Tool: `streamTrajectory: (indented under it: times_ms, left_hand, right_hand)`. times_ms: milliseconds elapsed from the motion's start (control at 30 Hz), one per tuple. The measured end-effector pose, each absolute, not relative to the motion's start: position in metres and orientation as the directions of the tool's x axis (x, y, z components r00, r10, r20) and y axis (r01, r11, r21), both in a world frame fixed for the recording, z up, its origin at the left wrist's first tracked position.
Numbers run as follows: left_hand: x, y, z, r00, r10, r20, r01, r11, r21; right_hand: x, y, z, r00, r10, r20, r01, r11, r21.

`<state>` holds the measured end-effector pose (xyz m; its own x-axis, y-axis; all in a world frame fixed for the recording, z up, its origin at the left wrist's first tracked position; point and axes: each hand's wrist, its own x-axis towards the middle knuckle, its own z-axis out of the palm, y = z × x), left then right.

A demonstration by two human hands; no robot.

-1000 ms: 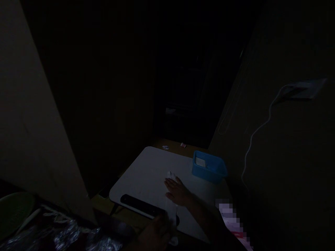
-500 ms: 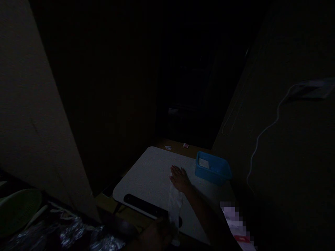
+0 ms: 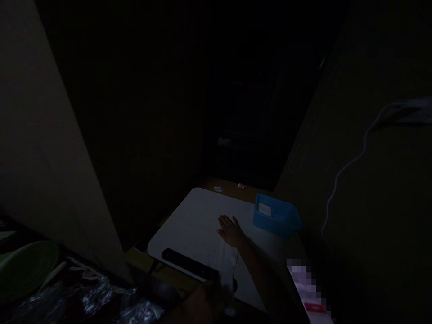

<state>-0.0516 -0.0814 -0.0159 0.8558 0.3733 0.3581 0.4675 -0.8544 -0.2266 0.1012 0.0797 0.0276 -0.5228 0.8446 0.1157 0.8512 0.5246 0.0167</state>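
A long pale strip (image 3: 227, 265), thin and slightly see-through like plastic film, lies along the white low table (image 3: 189, 220) and hangs past its near edge. My right hand (image 3: 231, 231) rests flat over the far end of the strip, palm down, fingers spread. Close to the strip's near end, at the table's front edge, is my left hand (image 3: 204, 297). Darkness hides its fingers, so whether it grips the strip is unclear. A black slot-like bar (image 3: 191, 264) runs along the table's near side, partly covered by the strip.
At the table's right back corner stands a blue basket (image 3: 276, 227) with a pale flat piece (image 3: 264, 209) inside. Crumpled foil (image 3: 140, 310) and a green bowl (image 3: 29, 270) sit at lower left. A white cable (image 3: 347, 166) hangs on the right wall. The room is very dark.
The view has shifted slightly. My right hand stays flat on the strip, and my left hand remains by its near end.
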Motion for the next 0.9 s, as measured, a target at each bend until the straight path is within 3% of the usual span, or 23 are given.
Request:
streamTrajectory:
  times_ms: [200, 300, 400, 500, 633, 900]
  left_hand:
    - [-0.052, -0.082, -0.002, 0.855, 0.374, 0.36, 0.459, -0.868, -0.188]
    - [-0.051, -0.081, 0.005, 0.853, 0.357, 0.381, 0.449, -0.874, -0.187]
    - [-0.05, -0.08, 0.003, 0.854, 0.345, 0.39, 0.44, -0.879, -0.184]
    - [-0.05, -0.079, -0.002, 0.862, 0.361, 0.356, 0.437, -0.885, -0.163]
    - [-0.052, -0.082, -0.005, 0.869, 0.392, 0.3, 0.448, -0.883, -0.142]
    - [-0.055, -0.087, 0.007, 0.868, 0.379, 0.322, 0.443, -0.883, -0.155]
  right_hand:
    - [0.095, 0.088, 0.038, -0.313, 0.933, 0.177, 0.95, 0.311, 0.036]
    - [0.095, 0.061, 0.041, -0.454, 0.872, 0.185, 0.889, 0.458, 0.023]
    - [0.096, 0.025, 0.039, -0.685, 0.71, 0.161, 0.721, 0.693, 0.014]
    - [0.098, 0.008, 0.033, -0.769, 0.632, 0.099, 0.635, 0.772, -0.002]
    - [0.096, 0.03, 0.027, -0.698, 0.71, 0.086, 0.712, 0.702, -0.02]
    - [0.089, 0.09, 0.027, -0.447, 0.881, 0.155, 0.891, 0.454, -0.009]
